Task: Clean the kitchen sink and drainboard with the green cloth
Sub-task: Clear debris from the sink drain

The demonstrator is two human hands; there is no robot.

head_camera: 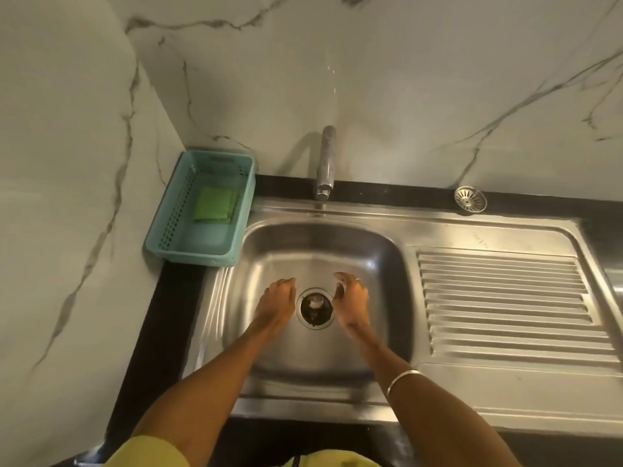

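Seemingly for rinsing, the left hand [277, 298] and right hand [350, 298] hang loosely curled, holding nothing, over the sink [387, 264] drain [315, 310], while the green cloth [214, 205] sits in its basket [161, 230].

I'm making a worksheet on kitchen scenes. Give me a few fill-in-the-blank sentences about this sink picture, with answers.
1. The green cloth lies inside the ____ basket.
2. Both hands, left hand and right hand, are over the sink on either side of the ____.
3. The loose strainer sits behind the ____.

Missing words: turquoise; drain; drainboard
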